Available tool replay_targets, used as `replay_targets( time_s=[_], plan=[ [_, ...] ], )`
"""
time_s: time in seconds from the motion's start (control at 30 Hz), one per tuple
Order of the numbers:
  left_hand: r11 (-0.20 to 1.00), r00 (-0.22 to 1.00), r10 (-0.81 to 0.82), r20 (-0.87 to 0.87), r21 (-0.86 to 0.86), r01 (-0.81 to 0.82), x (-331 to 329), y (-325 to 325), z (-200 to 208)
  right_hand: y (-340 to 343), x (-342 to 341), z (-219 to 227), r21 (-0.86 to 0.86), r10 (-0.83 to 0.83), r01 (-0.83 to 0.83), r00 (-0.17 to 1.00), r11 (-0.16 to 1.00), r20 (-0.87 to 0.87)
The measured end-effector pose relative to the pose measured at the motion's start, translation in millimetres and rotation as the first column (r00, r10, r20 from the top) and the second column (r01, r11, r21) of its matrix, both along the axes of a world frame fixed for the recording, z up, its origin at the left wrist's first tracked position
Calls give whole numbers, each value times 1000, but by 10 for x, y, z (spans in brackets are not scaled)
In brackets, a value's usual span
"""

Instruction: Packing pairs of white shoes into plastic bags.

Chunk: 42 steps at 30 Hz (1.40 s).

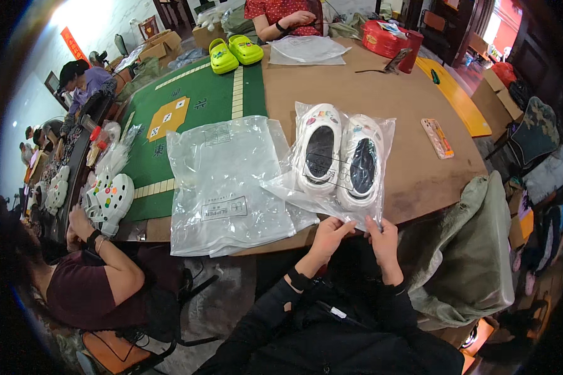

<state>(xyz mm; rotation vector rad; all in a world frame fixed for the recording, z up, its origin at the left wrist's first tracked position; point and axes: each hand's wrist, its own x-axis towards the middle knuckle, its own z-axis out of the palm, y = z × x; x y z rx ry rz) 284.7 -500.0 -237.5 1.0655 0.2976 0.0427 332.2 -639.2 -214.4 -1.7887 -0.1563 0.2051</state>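
A pair of white clogs [319, 153] with dark insoles and small coloured charms lies inside a clear plastic bag [386, 134] on the table. My left hand [327, 239] pinches the near edge of this bag, left of its middle. Close beside it, my right hand [383, 242] grips the same edge between thumb and fingers. Flat to the left lie several clear bags in a stack [225, 181], printed with a small box mark; the topmost one looks empty. Part of the filled bag overlaps the stack's right side.
Lime-green clogs [245, 50] stand on a green game mat [200, 94]. A phone in a patterned case [438, 139] lies right, red ribbon rolls [381, 39] far right. One person [94, 275] handles white clogs [114, 199] at left; another [288, 19] sits opposite. A grey-green sack [469, 262] hangs right.
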Motion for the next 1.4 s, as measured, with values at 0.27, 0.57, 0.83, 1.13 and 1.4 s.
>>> replay_targets(
  time_s=[0.27, 0.57, 0.83, 1.13, 1.4],
  plan=[
    [995, 1000, 28, -8, -92, -29, -17, -9, -13, 32, 12, -13, 293, -23, 56, 993, 954, -116],
    [950, 986, 167, -22, -265, -167, -14, 85, -97, -152, 172, 52, 436, -132, 253, 948, 864, -288],
    [944, 977, 215, 4, -257, -206, -28, 67, -57, -370, 633, 61, 539, -209, 373, 916, 755, -342],
    [931, 979, 203, -7, -310, -195, -23, 84, -96, -402, 803, -64, 766, -131, 393, 915, 508, -382],
    [964, 979, 198, 58, -192, -183, -26, 36, -104, 42, 158, -333, 567, -33, 203, 955, 798, -295]
  ],
)
